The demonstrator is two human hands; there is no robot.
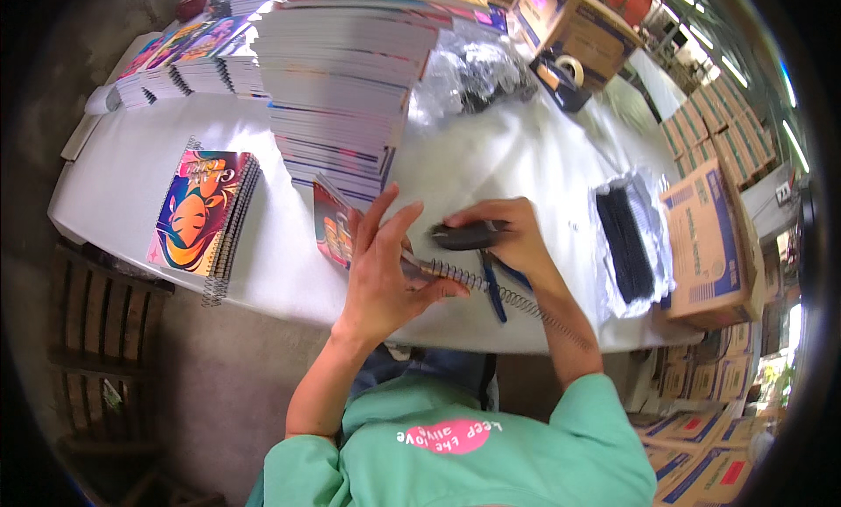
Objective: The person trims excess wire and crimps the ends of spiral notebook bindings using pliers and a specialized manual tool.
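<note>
Above the table's near edge, my left hand (383, 275) grips a notebook (333, 226) with a colourful cover, held on edge with the thumb and fingers around it. A black spiral coil (451, 275) runs from the notebook's edge, its loose length trailing right across my right forearm. My right hand (510, 231) is closed around a dark, rounded tool (469, 235) just right of the notebook; its exact kind does not show. Below that hand, blue-handled pliers (493, 290) lie on the white table, partly covered by the coil.
Finished-looking spiral notebooks (200, 211) lie stacked at left. A tall stack of unbound books (342, 78) rises ahead. Black coils (625, 244) rest in plastic wrap at right, beside a cardboard box (708, 244). Farther back are crumpled plastic (469, 73) and a tape dispenser (563, 79).
</note>
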